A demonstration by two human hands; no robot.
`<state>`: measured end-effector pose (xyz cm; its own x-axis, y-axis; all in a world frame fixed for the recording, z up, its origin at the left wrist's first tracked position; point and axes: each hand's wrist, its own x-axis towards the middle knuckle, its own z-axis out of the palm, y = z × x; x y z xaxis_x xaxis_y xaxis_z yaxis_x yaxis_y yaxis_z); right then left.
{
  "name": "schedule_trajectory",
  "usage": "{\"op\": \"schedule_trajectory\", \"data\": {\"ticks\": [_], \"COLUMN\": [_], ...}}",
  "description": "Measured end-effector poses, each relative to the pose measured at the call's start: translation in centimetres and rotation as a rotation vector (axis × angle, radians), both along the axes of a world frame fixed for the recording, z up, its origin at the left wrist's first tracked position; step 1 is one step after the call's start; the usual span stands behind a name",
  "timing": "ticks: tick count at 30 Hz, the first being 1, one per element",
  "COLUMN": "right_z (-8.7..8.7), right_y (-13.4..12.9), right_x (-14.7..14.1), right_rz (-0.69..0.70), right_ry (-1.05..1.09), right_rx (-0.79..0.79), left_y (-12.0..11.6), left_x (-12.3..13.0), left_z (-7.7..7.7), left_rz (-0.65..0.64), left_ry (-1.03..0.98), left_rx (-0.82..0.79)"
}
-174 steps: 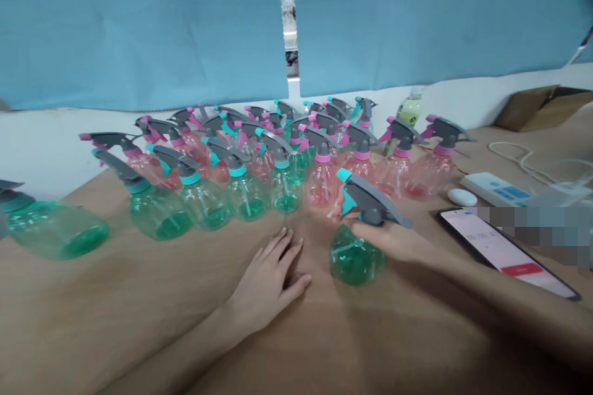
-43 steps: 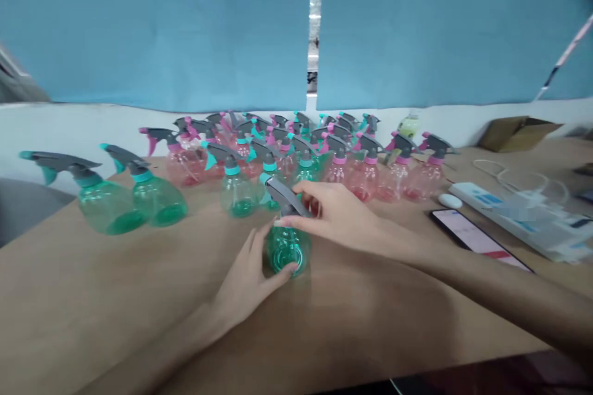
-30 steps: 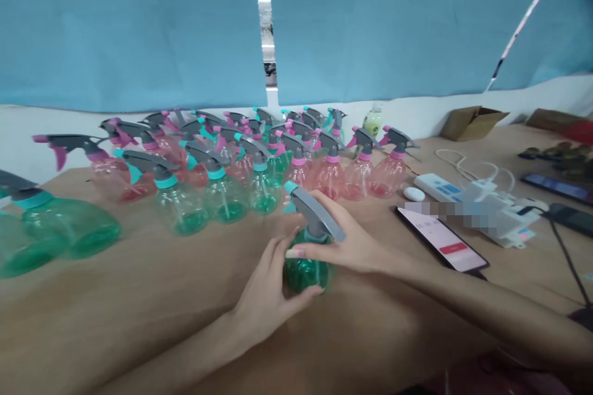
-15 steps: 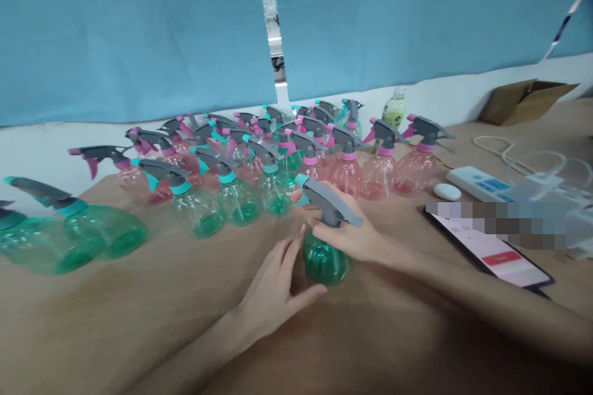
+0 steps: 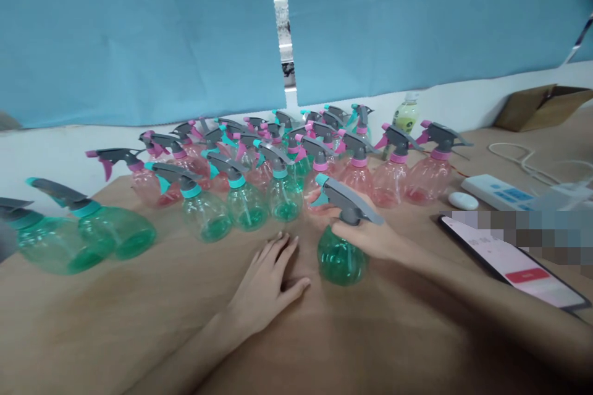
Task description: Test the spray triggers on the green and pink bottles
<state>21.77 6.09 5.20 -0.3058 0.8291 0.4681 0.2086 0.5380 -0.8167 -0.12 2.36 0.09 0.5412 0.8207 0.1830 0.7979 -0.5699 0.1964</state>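
My right hand (image 5: pixel 370 228) is wrapped round the neck of a green spray bottle (image 5: pixel 341 262) with a grey head and turquoise trigger. The bottle is upright at the front of the group, its nozzle pointing left. To its left, my left hand (image 5: pixel 266 280) lies flat on the wooden table (image 5: pixel 139 327), fingers apart, touching no bottle. Just beyond it stand several green spray bottles (image 5: pixel 248 206) with turquoise collars. Behind and to the right are pink spray bottles (image 5: pixel 428 178) with pink collars and triggers. Many at the back are partly hidden.
At the right lie a phone (image 5: pixel 514 271), a white oval object (image 5: pixel 463 200) and a white power strip (image 5: pixel 495 192) with cables. An open cardboard box (image 5: pixel 540 110) and a labelled drink bottle (image 5: pixel 406 114) stand farther back. Two green bottles (image 5: pixel 115 231) lean at the far left.
My left hand has drawn away from the held spray bottle and come down flat on the table. My right hand keeps its grip. The whole view has shifted slightly.
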Motion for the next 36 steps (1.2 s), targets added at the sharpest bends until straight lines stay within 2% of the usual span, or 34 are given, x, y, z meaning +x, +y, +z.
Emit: {"op": "schedule_trajectory", "data": {"ticks": [5,10,17,22,28,36], "right_z": [0.2,0.5,0.8,1.0,0.5,-0.3], "right_y": [-0.1,-0.1,-0.6,-0.7,-0.8,-0.4], "right_x": [0.1,0.0,0.0,0.0,0.1,0.2], "right_rz": [-0.006,0.057,-0.047,-0.06,-0.054,-0.002], "right_ry": [-0.046,-0.003,-0.025,-0.035,-0.03,-0.043], "right_rx": [-0.037,-0.059,-0.03,-0.028,0.005,-0.05], "left_y": [0.0,0.0,0.0,0.0,0.0,-0.1], "left_x": [0.0,0.0,0.0,0.0,0.0,0.1], "left_z": [0.0,-0.1,-0.1,-0.1,0.0,0.1], "left_rz": [-0.006,-0.008,-0.017,-0.016,-0.013,0.006], "left_ry": [0.001,0.001,0.003,-0.008,0.015,0.063], "left_rx": [0.004,0.0,0.003,0.009,-0.002,-0.012]}}
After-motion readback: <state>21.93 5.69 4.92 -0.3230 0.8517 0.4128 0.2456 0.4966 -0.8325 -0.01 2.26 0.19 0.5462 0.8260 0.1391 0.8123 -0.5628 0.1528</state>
